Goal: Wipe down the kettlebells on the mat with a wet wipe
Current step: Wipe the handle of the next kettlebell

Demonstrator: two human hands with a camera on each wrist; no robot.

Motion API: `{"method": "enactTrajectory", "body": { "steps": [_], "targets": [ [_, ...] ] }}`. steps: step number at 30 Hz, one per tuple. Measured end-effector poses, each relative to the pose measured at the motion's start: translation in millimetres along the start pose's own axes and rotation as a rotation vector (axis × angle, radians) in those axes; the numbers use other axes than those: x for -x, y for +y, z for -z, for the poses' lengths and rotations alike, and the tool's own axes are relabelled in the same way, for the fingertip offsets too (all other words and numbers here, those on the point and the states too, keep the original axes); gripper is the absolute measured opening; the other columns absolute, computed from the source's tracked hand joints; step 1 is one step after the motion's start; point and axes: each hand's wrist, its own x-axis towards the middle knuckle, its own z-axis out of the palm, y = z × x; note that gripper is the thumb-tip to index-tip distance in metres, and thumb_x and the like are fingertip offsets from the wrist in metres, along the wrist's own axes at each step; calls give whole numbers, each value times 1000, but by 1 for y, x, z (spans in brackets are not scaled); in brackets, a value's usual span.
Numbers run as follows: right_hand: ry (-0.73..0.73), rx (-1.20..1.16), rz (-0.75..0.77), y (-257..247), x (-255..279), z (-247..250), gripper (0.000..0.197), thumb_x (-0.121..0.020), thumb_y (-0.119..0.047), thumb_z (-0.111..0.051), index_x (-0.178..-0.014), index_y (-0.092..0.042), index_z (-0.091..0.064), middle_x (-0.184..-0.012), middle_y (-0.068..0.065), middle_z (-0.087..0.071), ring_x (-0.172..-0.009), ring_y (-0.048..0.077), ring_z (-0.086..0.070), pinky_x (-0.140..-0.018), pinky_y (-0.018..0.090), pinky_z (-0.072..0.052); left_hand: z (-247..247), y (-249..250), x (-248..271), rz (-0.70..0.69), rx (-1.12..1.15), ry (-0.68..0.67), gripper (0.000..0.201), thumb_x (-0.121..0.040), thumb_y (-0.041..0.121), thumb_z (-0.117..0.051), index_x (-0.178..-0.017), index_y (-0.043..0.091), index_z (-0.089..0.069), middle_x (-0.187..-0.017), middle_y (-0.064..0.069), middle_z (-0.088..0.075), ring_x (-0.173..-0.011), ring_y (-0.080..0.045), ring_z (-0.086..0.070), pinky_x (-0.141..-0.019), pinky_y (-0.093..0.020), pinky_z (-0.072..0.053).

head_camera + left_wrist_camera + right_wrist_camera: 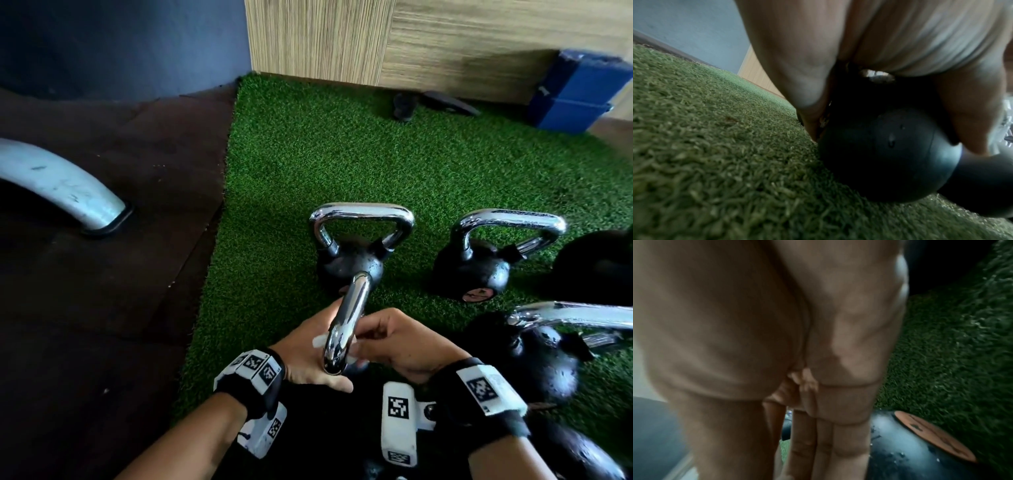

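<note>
The nearest black kettlebell (885, 154) stands on the green turf mat (308, 154), and its chrome handle (346, 325) points up at the head camera. My left hand (305, 359) grips the left side of that handle through a white wet wipe (318, 341). The wipe shows as a pale fold under my left palm (931, 40). My right hand (387, 339) holds the handle from the right, fingers bent towards it. Its fingers (818, 443) point down beside the wet black ball.
Two more chrome-handled kettlebells (352, 260) (476, 267) stand just beyond, another (541, 359) lies close on the right, and a black ball (599, 267) sits at the right edge. A dark rubber floor (102, 308) with a grey machine foot (68, 188) lies left. A blue box (579, 89) stands far right.
</note>
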Motion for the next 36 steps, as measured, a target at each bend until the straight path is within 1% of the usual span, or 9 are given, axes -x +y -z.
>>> {"method": "enactTrajectory", "body": {
  "steps": [3,5,8,10,13,17,24,27,36],
  "targets": [
    [75,-239,3,5,0,1,29,-79,3,-67,-105,16,-67,-100,30,-69,-78,28,-69,-73,30,-61,1,1,-1,-48,-86,4,117,-59,38,-96,-151,48,-24,-148,36,-33,-139,6,-38,-117,-25,-36],
    [84,-326,1,6,0,1,31,-80,4,-65,-108,17,-65,-98,27,-69,-79,29,-68,-76,32,-61,1,1,-1,-76,-112,13,108,-59,34,-96,-145,54,-33,-147,36,-31,-138,9,-37,-115,-19,-36],
    [60,-314,-54,6,-1,2,37,-80,3,-64,-113,20,-60,-99,26,-67,-78,26,-68,-79,33,-61,-1,-6,0,-92,-81,42,123,-60,34,-97,-157,35,-22,-157,23,-31,-144,-1,-36,-117,-29,-37],
    [49,-332,-67,6,-1,1,39,-80,5,-63,-114,23,-56,-100,27,-67,-79,27,-69,-79,34,-61,-3,-7,0,-110,-76,51,125,-60,34,-97,-157,36,-19,-156,18,-36,-144,-6,-40,-116,-32,-39],
    [133,-501,-7,5,-5,2,36,-78,9,-59,-112,19,-56,-93,24,-72,-79,28,-73,-71,35,-63,-5,-6,-3,-89,-125,43,104,-59,34,-97,-143,44,-37,-143,15,-50,-133,-9,-52,-110,-41,-47],
    [225,-575,13,6,-10,3,26,-74,14,-59,-99,10,-59,-85,23,-73,-72,28,-75,-61,32,-63,-6,-11,0,-8,-111,71,114,-52,43,-97,-145,37,-32,-141,13,-49,-133,-11,-52,-110,-44,-46],
    [437,-361,195,10,-13,-4,29,-51,3,-87,-71,-7,-68,-88,27,-72,-70,31,-73,-60,35,-61,-3,1,0,-64,-109,49,125,-56,36,-97,-155,40,-20,-153,25,-36,-144,-1,-35,-121,-35,-32],
    [559,-137,228,8,-13,-3,35,-44,-3,-94,-65,-15,-69,-77,19,-71,-66,26,-70,-61,34,-60,-2,0,2,-97,-130,51,124,-58,38,-96,-156,30,-20,-155,21,-33,-146,-4,-32,-122,-39,-30],
    [939,88,257,5,-20,-4,25,-71,-7,-85,-62,-14,-63,-53,0,-66,-46,5,-62,-45,16,-48,-4,1,3,-116,-168,72,134,-58,34,-98,-160,25,-11,-162,9,-28,-150,-11,-27,-122,-47,-28]
  ]
}}
